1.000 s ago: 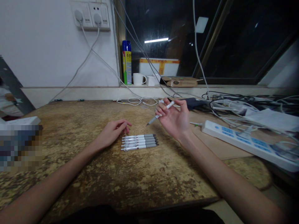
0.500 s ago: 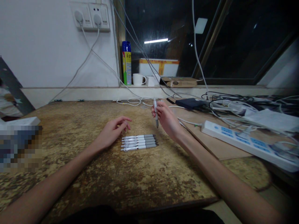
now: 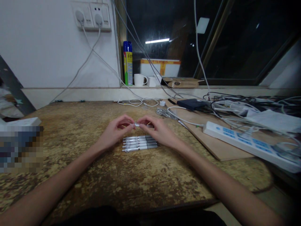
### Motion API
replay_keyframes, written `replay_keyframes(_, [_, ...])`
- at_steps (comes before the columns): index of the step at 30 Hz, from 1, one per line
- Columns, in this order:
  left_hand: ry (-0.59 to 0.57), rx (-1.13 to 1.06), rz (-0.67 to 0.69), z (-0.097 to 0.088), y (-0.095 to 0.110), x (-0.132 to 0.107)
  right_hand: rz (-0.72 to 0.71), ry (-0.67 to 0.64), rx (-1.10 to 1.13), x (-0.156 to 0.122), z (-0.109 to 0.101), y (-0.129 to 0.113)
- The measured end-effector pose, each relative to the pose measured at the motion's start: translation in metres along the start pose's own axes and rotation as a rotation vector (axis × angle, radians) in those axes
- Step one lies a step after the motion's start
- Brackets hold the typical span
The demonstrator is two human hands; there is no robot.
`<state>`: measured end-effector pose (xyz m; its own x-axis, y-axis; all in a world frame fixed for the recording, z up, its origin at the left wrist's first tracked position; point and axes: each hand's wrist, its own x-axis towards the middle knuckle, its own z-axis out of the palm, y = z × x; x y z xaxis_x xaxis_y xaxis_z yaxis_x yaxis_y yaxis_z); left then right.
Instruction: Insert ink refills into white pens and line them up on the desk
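Several grey and silver pens (image 3: pixel 138 144) lie side by side in a row on the worn wooden table (image 3: pixel 131 179), tips to the right. Just beyond the row, both hands meet over a single pen (image 3: pixel 137 125), of which only a short pale stretch shows between the fingertips. My left hand (image 3: pixel 117 129) is closed in a pinch on its left end. My right hand (image 3: pixel 158 129) pinches it from the right, the wrist passing beside the tips of the row. Fingers hide most of the held pen.
A clear plastic packet (image 3: pixel 164 112) lies beyond my right hand. To the right are a brown board (image 3: pixel 225 150), a white power strip (image 3: pixel 244 142) and tangled cables (image 3: pixel 225 106). On the sill stand a spray can (image 3: pixel 128 64) and a white mug (image 3: pixel 139 80).
My right hand has brought the pen left and down, turning it from upright to lying level. My left hand has moved slightly right and closed on its other end.
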<state>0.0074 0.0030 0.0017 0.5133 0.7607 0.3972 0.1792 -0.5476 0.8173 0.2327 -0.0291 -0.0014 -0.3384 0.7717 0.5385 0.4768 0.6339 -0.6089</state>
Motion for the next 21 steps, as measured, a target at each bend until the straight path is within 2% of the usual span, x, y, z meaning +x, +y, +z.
replay_keyframes(4, [0.054, -0.008, -0.055, -0.012, -0.007, 0.005, 0.235, 0.155, -0.186, 0.001, -0.008, 0.021])
replay_keyframes(7, [0.043, 0.008, -0.089, -0.024, -0.014, 0.008, 0.322, 0.168, -0.076, 0.004, -0.016, 0.040])
replay_keyframes(10, [-0.026, 0.029, -0.151, -0.034, -0.015, 0.009, 0.326, 0.081, 0.022, 0.004, -0.019, 0.052])
replay_keyframes(16, [-0.218, 0.219, -0.172, -0.044, -0.015, 0.003, 0.291, -0.190, 0.004, -0.004, -0.019, 0.061])
replay_keyframes(21, [-0.308, 0.262, -0.190, -0.046, -0.023, 0.001, 0.244, -0.288, 0.050, -0.007, -0.024, 0.065])
